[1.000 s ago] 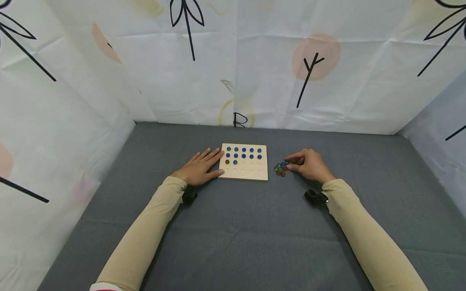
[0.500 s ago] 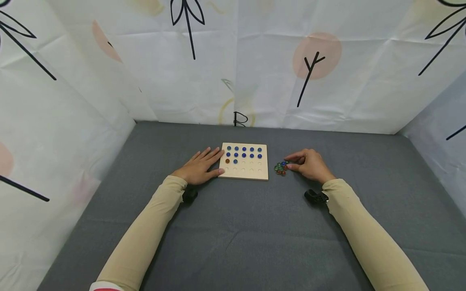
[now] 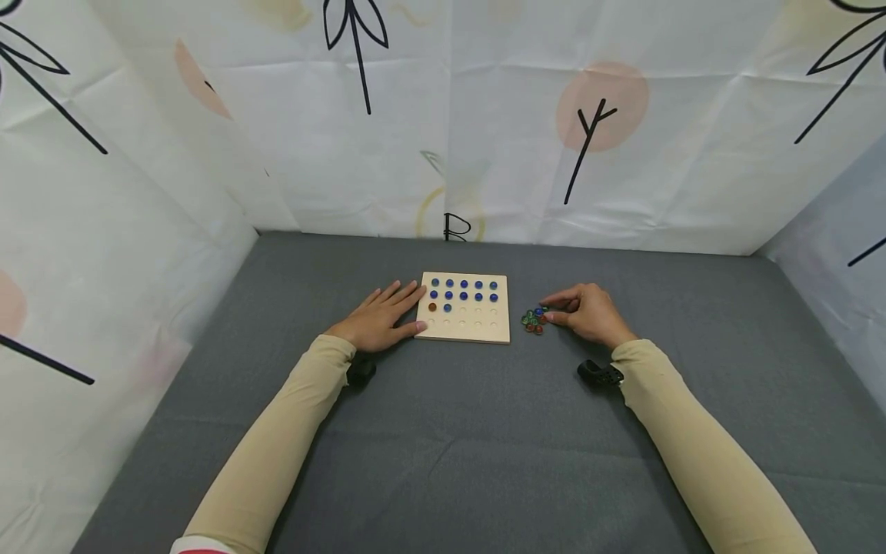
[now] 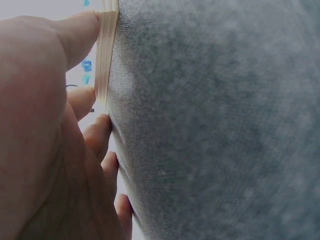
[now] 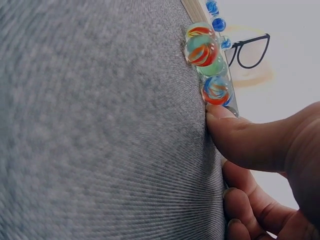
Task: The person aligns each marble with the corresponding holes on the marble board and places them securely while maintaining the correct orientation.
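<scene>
A pale wooden board (image 3: 477, 325) with rows of round hollows lies on the grey cloth. Blue marbles (image 3: 464, 295) fill its two far rows; the third row holds an amber marble (image 3: 432, 307) and a blue one at its left end. My left hand (image 3: 377, 319) lies with fingers spread, thumb and index fingertip at the board's left edge. Right of the board is a small cluster of loose glass marbles (image 3: 531, 319), green, red and blue. My right hand (image 3: 591, 314) rests beside it, thumb and fingers apart; the thumb tip touches a red-and-blue swirled marble (image 5: 217, 90) in the right wrist view.
Grey cloth (image 3: 443, 462) covers the table. A white fabric backdrop (image 3: 512, 115) with printed plants rises behind it and at both sides. Each wrist bears a black strap, such as the right strap (image 3: 601, 375).
</scene>
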Tool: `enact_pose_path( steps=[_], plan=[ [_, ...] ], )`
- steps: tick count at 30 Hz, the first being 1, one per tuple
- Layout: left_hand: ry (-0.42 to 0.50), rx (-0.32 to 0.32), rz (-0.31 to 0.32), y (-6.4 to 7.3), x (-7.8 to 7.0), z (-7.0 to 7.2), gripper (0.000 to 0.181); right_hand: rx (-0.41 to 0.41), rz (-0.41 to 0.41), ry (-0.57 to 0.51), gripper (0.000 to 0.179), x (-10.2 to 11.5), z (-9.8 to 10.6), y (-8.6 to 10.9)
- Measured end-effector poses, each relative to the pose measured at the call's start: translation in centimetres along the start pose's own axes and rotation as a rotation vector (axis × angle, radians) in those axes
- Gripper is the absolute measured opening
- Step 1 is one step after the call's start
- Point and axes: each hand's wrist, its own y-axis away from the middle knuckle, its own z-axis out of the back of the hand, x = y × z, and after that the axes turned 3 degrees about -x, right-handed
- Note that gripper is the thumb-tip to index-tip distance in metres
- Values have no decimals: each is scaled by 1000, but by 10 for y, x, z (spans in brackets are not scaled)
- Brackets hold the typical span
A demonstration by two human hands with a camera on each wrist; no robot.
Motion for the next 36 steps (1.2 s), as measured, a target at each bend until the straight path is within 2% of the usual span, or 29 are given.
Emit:
enact_pose_path(
  steps=[6,29,36],
  plan=[
    [6,1,-1,2,-2,1,73,1,-5,-3,24,0,-1,1],
    [21,-20,-16,-2,7,-6,74,-39,6,-6,23,1,0,3],
    [25,-6,-6,0,2,-2,75,-53,6,-24,25,2,2,6]
  ],
)
